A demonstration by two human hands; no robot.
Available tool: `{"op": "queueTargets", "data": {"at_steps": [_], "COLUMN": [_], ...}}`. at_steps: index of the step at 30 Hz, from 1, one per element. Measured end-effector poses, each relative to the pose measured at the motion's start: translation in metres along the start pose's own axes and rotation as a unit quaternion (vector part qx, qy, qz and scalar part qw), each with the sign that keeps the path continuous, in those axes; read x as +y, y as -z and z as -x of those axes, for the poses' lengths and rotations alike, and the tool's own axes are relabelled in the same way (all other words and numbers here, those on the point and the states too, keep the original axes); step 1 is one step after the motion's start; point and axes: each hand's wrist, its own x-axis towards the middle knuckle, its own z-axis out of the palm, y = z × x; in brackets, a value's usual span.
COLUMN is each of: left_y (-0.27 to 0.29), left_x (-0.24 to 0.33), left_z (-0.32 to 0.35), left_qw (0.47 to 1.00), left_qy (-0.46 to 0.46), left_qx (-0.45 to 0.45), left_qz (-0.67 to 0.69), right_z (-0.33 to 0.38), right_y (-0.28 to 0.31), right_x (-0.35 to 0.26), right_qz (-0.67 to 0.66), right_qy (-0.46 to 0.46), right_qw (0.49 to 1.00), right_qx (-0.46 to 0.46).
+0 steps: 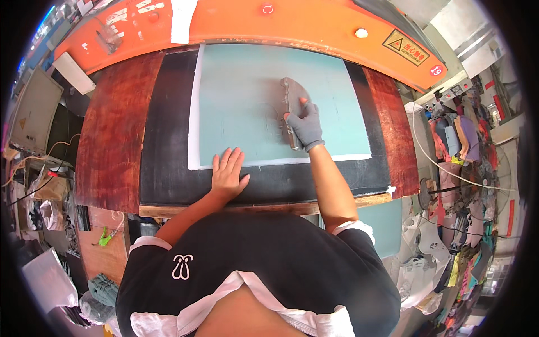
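A pale blue-green sheet [236,101] with a white border lies flat on a black work surface [168,123]. My right hand [307,124], in a grey glove with bare fingertips, grips a curved metal cutting die [287,104] that stands on the sheet, right of its middle. The fingers wrap over the die's right side; its lower end is partly hidden by the hand. Faint lines mark the sheet just left of the die. My bare left hand [227,171] lies flat with fingers spread across the sheet's near left edge, holding nothing.
An orange machine beam [314,25] with a red button and a warning label spans the far side. Reddish-brown boards [115,129] flank the black surface. A wooden strip [269,209] runs along the near edge. Cut coloured pieces [457,140] are piled at the right, beside a white cable.
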Motion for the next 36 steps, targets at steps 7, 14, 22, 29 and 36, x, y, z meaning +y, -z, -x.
{"op": "queueTargets", "data": {"at_steps": [7,14,22,29,36], "left_y": [0.001,0.001,0.001,0.003,-0.004], "left_x": [0.002,0.003,0.002,-0.003,-0.029], "left_z": [-0.002,-0.002,-0.003,-0.011,-0.052], "left_qw": [1.000,1.000,1.000,0.999,0.999], "left_qy": [0.003,0.001,-0.005,-0.001,-0.006], "left_qx": [-0.003,0.003,0.005,-0.009,-0.040], "left_qz": [0.006,0.005,0.025,0.035,0.029], "right_z": [0.006,0.004,0.009,0.015,0.113], "right_y": [0.019,0.025,0.023,0.022,0.075], "right_x": [0.002,0.008,0.010,0.026,0.019], "right_qz": [0.373,0.376,0.375,0.364,0.214], "right_qy": [-0.008,0.011,0.011,0.117,0.178], "right_qw": [0.924,0.923,0.925,0.924,0.960], "right_qx": [-0.083,-0.085,-0.055,0.030,0.006]}}
